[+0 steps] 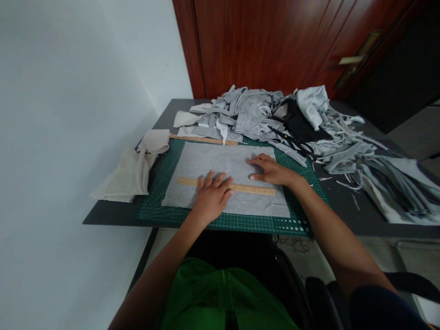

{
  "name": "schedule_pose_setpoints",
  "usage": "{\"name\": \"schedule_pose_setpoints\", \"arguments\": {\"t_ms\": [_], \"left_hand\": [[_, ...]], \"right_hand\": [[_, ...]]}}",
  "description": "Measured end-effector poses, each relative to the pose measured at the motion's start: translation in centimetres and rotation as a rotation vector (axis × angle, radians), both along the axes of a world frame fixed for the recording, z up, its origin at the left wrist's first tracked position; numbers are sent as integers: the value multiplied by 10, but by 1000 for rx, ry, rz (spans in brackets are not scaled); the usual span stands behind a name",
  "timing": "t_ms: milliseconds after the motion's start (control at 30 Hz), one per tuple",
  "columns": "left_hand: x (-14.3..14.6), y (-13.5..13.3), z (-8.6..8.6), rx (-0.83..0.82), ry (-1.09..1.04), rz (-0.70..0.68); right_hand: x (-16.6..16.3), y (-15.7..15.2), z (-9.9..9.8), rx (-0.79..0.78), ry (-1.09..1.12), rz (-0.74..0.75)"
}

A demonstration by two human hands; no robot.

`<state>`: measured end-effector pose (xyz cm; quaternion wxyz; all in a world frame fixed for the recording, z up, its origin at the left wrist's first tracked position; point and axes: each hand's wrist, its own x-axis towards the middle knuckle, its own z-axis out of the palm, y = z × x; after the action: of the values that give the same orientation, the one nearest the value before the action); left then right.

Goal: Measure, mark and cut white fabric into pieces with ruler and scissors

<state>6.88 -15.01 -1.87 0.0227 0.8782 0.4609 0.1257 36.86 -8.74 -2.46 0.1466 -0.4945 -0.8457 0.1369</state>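
2 hands press flat on a grey fabric sheet (220,176) spread over a green cutting mat (161,192) on the dark worktop (113,215). At far left lies folded beige cloth (129,176). The left hand (210,196), fingers spread and gripping nothing, pins a wooden ruler (252,188) across the sheet; the right hand (270,169), likewise open, flattens the fabric just above it. A second ruler (202,139) lies along the mat's far edge, before heaped grey scraps (247,114). Steady, even pressure looks necessary to stop ruler and fabric creeping.
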Motion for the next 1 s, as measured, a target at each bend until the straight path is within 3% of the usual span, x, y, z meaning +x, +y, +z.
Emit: {"name": "schedule_pose_setpoints", "arguments": {"t_ms": [1000], "left_hand": [[-13,-4,-6,-8,-222,-19]], "right_hand": [[2,3,-19,12,74,-36]]}}
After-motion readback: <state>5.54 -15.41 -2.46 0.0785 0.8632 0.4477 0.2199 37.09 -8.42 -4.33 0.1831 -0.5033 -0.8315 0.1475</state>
